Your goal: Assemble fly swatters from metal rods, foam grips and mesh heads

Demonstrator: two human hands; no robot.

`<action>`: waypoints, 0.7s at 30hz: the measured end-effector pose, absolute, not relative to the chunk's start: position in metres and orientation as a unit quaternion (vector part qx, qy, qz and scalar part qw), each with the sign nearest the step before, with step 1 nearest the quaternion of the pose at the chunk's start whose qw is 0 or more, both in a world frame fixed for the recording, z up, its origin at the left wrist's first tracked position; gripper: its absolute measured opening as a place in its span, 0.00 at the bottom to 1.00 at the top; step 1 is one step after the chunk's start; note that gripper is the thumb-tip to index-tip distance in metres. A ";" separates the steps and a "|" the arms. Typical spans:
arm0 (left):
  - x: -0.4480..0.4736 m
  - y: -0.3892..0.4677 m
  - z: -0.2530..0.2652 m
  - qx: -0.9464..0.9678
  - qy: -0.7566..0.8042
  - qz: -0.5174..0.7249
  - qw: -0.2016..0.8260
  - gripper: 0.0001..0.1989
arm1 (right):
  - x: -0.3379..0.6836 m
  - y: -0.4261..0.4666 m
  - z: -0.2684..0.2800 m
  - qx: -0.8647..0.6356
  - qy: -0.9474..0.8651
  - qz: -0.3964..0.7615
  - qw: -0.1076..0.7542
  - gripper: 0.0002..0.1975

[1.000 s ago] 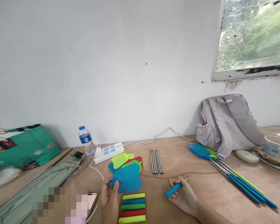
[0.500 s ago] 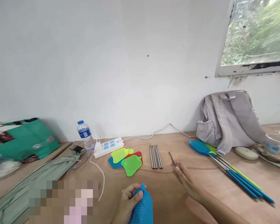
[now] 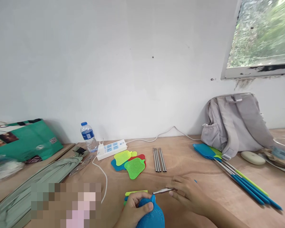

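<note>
My left hand [image 3: 140,207] grips a blue fly swatter head [image 3: 154,217] by its neck, which points up. A metal rod [image 3: 162,190] lies nearly level in my right hand [image 3: 187,193], fingers closed round it. The rod's tip is at the swatter head's neck; I cannot tell whether it has gone in. A bit of blue [image 3: 196,181] shows beyond my right hand. Behind my left hand lie yellow, blue and green grips [image 3: 136,192], partly hidden. Farther off are loose swatter heads, yellow [image 3: 122,157], green [image 3: 134,168], red and blue, beside several metal rods [image 3: 159,160].
Complete swatters [image 3: 247,186] lie at right before a grey backpack [image 3: 237,123], with a pale oval case [image 3: 253,157] nearby. A white power strip [image 3: 112,148], water bottle [image 3: 88,136] and green bag [image 3: 35,139] stand at left. A cable [image 3: 152,140] runs along the wall.
My right hand has moved down and left, turning the rod from upright to nearly level, its tip now at the neck. The blue head has shifted slightly right, and the grips have come into view.
</note>
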State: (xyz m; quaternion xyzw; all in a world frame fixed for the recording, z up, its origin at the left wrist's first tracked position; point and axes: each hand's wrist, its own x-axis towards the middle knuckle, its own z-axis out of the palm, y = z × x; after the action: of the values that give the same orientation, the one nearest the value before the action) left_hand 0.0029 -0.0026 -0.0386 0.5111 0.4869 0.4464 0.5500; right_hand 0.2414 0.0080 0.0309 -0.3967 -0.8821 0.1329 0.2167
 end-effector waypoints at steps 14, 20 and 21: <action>-0.004 -0.006 -0.008 0.572 0.492 0.368 0.543 0.25 | 0.243 0.005 0.038 -0.389 -0.889 0.108 0.215 0.10; -0.005 -0.008 -0.004 0.611 0.484 0.282 0.559 0.25 | 0.246 0.007 0.038 -0.347 -0.908 0.093 0.216 0.11; -0.005 -0.010 -0.001 0.619 0.483 0.260 0.562 0.25 | 0.246 0.007 0.038 -0.334 -0.913 0.088 0.216 0.11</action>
State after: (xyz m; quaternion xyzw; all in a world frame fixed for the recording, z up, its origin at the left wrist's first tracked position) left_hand -0.0046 -0.0096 -0.0013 0.6193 0.4829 0.2596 0.5621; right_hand 0.2462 0.0073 0.0381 -0.3340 -0.9132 0.0881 0.2160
